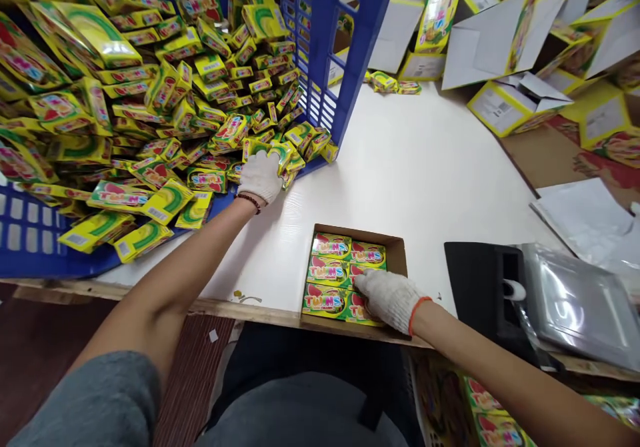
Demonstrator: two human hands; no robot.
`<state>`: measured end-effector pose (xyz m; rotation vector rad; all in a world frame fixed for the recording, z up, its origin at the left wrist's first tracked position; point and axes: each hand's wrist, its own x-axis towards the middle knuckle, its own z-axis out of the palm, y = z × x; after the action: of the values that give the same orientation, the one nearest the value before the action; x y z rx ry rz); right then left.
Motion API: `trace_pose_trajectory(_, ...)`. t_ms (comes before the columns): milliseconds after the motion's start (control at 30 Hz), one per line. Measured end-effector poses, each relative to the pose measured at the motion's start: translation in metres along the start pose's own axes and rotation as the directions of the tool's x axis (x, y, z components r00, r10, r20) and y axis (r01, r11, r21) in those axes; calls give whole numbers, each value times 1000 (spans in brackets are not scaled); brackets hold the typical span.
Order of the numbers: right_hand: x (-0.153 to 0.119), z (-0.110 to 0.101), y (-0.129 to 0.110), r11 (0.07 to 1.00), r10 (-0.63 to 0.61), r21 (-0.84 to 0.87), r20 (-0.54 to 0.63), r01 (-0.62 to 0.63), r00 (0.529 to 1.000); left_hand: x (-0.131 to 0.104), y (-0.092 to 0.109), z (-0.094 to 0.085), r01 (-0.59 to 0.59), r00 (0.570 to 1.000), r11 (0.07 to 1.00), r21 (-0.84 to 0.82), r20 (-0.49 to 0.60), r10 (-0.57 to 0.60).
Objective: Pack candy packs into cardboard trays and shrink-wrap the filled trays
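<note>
My left hand (261, 176), in a white knit glove, has its fingers closed around small yellow-green candy boxes (283, 155) at the low front of a blue basket. Its fingertips are partly hidden by the boxes. Near the table's front edge lies a shallow brown carton (397, 248) with two columns of TWINS candy boxes (327, 270) lying flat, printed side up. My right hand (393, 298), gloved too, reaches into the carton with its fingers bent together on a candy box (358, 305) in the right column, covering part of it.
The blue plastic basket (357, 53), tipped toward me, is heaped with loose candy boxes. Opened yellow-white cartons (493, 40) pile up at the back right. A black holder (473, 287) and a stack of clear plastic film (580, 300) lie right on the white table (400, 160).
</note>
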<state>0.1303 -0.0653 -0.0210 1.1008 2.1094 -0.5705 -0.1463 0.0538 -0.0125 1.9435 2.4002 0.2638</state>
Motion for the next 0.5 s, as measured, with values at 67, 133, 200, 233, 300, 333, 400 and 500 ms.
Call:
trace_pose_trajectory(67, -2, -6, 7, 987, -46, 150, -73, 56, 996, 0, -3, 2, 17, 1000, 992, -129, -5, -17)
trace_pose_trajectory(133, -5, -15, 11, 909, -48, 393, -231, 138, 972, -15, 2, 0, 29, 998, 914, -404, -34, -47)
trace_pose_trajectory(200, -6, -25, 14, 712, 28, 658, -376, 246, 926, -42, 16, -4, 12, 1000, 747, -665, -12, -26)
trace_pose_trajectory(233, -6, -29, 14, 579, 70, 756, -419, 305, 905, -58, 26, -7, -1, 999, 652, -758, 24, 30)
trace_pose_trajectory(300, -3, -36, 16, 323, 141, 857, -463, 401, 875, -90, 46, -14, -16, 973, 503, -864, 101, 206)
trace_pose_trajectory(333, -2, -39, 18, 248, 167, 865, -481, 436, 861, -104, 55, -17, -27, 947, 463, -886, 125, 294)
trace_pose_trajectory(400, -5, -43, 26, 244, 193, 844, -525, 477, 829, -122, 65, -22, -67, 891, 433, -899, 142, 431)
trace_pose_trajectory(500, -20, -49, 43, 449, 108, 753, -581, 482, 807, -118, 57, -18, -192, 903, 550, -813, 74, 424)
